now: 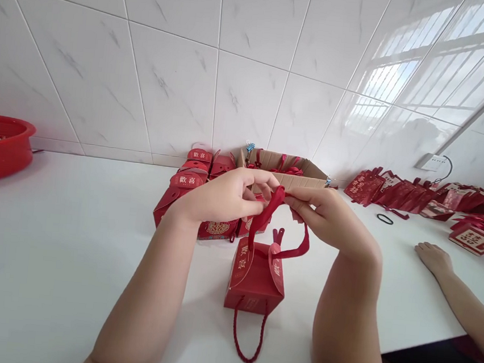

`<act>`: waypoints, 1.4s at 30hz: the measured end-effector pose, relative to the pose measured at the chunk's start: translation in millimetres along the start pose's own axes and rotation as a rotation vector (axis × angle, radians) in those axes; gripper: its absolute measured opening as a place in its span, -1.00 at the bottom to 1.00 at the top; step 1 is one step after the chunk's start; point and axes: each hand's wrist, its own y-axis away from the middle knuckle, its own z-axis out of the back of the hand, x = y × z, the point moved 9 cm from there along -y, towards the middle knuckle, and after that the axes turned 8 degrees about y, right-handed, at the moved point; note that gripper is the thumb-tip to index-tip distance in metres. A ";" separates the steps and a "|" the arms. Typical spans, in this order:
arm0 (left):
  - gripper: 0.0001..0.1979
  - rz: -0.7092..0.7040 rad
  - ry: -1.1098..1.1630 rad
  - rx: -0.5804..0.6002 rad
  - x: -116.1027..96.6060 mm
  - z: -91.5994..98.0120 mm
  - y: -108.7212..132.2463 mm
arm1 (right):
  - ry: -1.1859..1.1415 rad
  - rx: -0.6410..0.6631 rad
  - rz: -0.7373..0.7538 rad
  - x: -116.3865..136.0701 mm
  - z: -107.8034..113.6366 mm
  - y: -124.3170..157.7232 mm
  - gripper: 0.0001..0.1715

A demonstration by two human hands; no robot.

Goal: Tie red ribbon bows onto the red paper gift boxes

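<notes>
A small red gift box [256,277] stands on the white table, its curved top flaps drawn partly together. From its top rises a red ribbon [258,229], looped up to both hands. My left hand [240,195] pinches the ribbon above the box, fingers curled. Close beside it, my right hand [317,203] grips the ribbon's other side between thumb and fingers. Where the hands meet, the ribbon is bunched, and whether it is knotted I cannot tell. A twisted red cord handle [246,360] hangs off the near side of the box.
Behind the hands are several finished-looking red boxes [186,180] and an open cardboard carton [306,182] with red ribbons. A red plastic basket [0,152] stands far left. At right are red packages [395,190], a black band [384,218] and a co-worker's hand [434,258] on the white table [67,256].
</notes>
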 end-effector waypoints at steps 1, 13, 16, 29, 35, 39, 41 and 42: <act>-0.76 -0.029 -0.033 -0.053 -1.5 2.7 -1.7 | -0.004 0.000 0.006 0.5 -0.2 -0.6 -0.66; -0.90 -0.086 -0.148 -0.188 -5.2 10.2 -5.5 | -0.206 -0.094 0.057 0.9 4.3 -3.2 -0.61; -0.89 -0.108 -0.136 -0.201 -9.2 10.2 -5.2 | -0.274 -0.115 0.028 -1.4 6.3 -3.2 -0.62; -0.85 -0.070 -0.516 -0.236 -35.1 27.9 10.8 | -0.681 -0.483 -0.207 -43.8 8.3 42.3 -0.63; -0.79 -0.016 -0.594 -0.253 -24.8 40.9 31.0 | -0.768 -0.480 -0.392 -72.1 -6.1 80.1 -0.57; -0.73 0.036 -0.498 -0.276 -0.7 53.1 46.4 | -0.841 -0.498 -0.500 -89.5 -23.5 104.5 -0.55; -0.70 0.055 -0.383 -0.283 12.6 56.3 55.5 | -0.854 -0.508 -0.544 -96.2 -31.1 116.0 -0.54; -0.70 0.066 -0.320 -0.289 18.8 57.0 60.6 | -0.856 -0.510 -0.562 -99.0 -34.3 121.4 -0.54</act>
